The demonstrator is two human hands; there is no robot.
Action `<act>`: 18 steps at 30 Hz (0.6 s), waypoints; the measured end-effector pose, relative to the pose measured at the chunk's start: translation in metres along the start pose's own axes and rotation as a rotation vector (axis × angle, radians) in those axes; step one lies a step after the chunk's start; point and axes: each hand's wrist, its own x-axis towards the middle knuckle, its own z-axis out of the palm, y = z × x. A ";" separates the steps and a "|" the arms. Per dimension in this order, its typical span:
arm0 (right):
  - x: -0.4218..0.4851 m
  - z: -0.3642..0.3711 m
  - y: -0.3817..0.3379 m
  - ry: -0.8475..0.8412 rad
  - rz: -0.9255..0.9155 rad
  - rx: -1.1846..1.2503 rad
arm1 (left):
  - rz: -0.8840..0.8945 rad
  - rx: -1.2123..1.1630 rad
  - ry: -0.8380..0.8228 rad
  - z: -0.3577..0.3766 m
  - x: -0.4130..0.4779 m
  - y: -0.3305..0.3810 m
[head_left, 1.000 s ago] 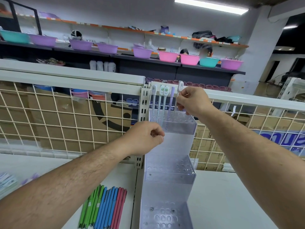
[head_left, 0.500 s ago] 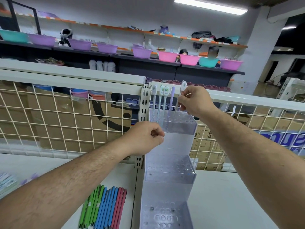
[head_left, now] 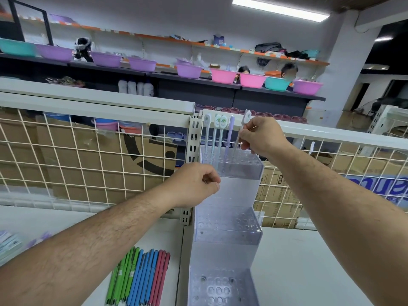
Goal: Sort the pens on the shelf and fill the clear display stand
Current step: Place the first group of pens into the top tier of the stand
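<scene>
Now, on the left, green, blue and red pens (head_left: pixel 136 277) lie flat on the shelf (head_left: pixel 55 219), side by side, near us. Our left hand (head_left: pixel 192 184) comes next. Its fingers are curled beside the top step of the clear display stand (head_left: pixel 227 219), and we cannot tell if they hold anything. Four standing pens (head_left: pixel 223 121) fill holes in that far top step. Just right of them, our right hand (head_left: pixel 262 135) pinches a white-capped pen (head_left: pixel 247 117) between thumb and fingers. It is almost upright, top leaning right, tip pointing down at the holes. We think it must go straight down next.
</scene>
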 end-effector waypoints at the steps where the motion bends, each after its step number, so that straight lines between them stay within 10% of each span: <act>1: 0.000 -0.001 -0.001 -0.002 -0.019 -0.017 | 0.002 0.002 -0.001 0.000 0.000 0.000; 18: -0.001 0.004 0.000 0.017 -0.065 -0.069 | 0.004 -0.002 -0.008 0.000 0.000 -0.001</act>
